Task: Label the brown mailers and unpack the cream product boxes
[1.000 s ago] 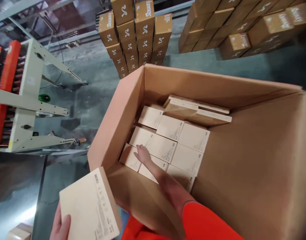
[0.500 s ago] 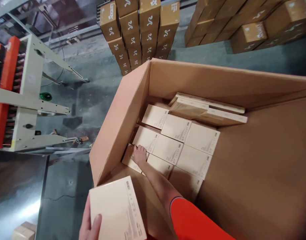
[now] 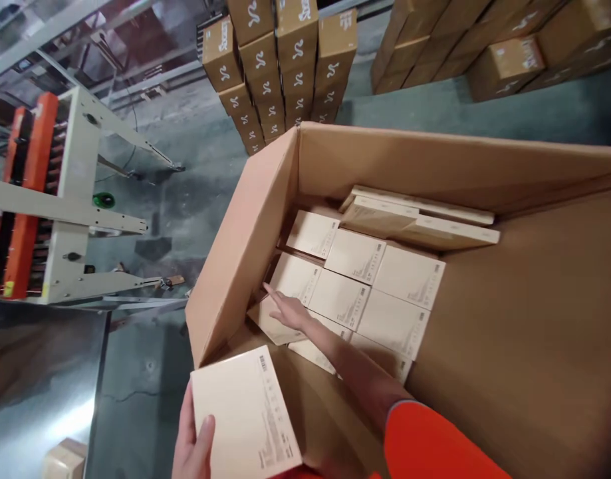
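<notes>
My left hand [image 3: 195,446] is closed on a flat cream box [image 3: 245,412] with a barcode, held just outside the near left corner of a large open carton [image 3: 245,246]. My right hand [image 3: 288,309] reaches down into the carton. Its fingers lie over another cream box [image 3: 272,327] at the near left of the layer, and that box sits tilted up under the hand. A flat layer of matching cream boxes [image 3: 375,286] covers the carton's floor. Two or three more [image 3: 419,223] lean against the back wall.
Stacks of brown printed cartons [image 3: 280,60] stand on the floor behind, with more at the far right [image 3: 504,53]. A white and orange machine frame [image 3: 50,199] is on the left. A shiny metal surface [image 3: 36,386] with a small box [image 3: 66,459] lies at bottom left.
My right hand slid slightly right and the cream box under it tilted up from the layer. My left hand brought its box rightward toward the carton's corner.
</notes>
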Motion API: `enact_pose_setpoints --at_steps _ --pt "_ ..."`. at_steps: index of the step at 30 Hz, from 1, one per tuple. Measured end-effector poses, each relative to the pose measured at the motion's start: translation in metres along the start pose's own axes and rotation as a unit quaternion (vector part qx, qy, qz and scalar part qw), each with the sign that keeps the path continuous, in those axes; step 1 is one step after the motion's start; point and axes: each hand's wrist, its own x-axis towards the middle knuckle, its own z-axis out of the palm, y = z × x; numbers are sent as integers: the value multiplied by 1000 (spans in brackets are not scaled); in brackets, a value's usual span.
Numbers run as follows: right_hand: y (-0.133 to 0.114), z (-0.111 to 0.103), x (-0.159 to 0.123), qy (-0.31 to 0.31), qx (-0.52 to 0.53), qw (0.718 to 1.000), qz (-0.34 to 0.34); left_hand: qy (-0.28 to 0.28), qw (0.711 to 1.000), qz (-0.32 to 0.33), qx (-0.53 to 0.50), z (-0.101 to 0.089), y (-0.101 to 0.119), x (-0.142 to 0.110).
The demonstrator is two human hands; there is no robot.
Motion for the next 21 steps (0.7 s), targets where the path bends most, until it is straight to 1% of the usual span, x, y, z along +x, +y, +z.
enact_pose_setpoints --at_steps 2,3,5,7,10,12,13,14,15,16,17,19,21 --pt "10 -33 -23 37 20 999 -18 4 999 -31 -38 -1 15 -3" --pt "14 -51 -35 61 36 997 -30 4 998 -36 -43 -2 23 -4" --pt "18 -88 -59 107 76 990 -50 -4 999 -18 -35 -5 40 -3" --pt "16 -120 -81 132 115 983 -50 -18 999 21 -26 -6 55 1" --pt "6 -155 -112 178 162 970 -41 -23 993 115 21 -7 72 11" --pt "-3 -172 -133 241 200 948 -58 -25 983 175 56 -7 79 19" --pt "-9 -179 -144 270 223 934 -73 -28 978 196 71 -7 82 23" --pt "-15 -186 -155 287 248 921 -93 -33 973 211 84 -7 86 27" --pt "-22 -192 -166 287 269 912 -116 -41 969 224 97 -7 89 31" --pt "-30 -198 -177 268 279 912 -138 -51 964 238 109 -5 92 33" --pt "-40 -202 -186 233 278 919 -156 -62 958 253 121 -3 95 34" --pt "-64 -208 -197 131 255 942 -177 -96 947 277 134 6 101 34" --pt "-91 -208 -198 31 231 953 -193 -144 940 283 127 18 104 30"
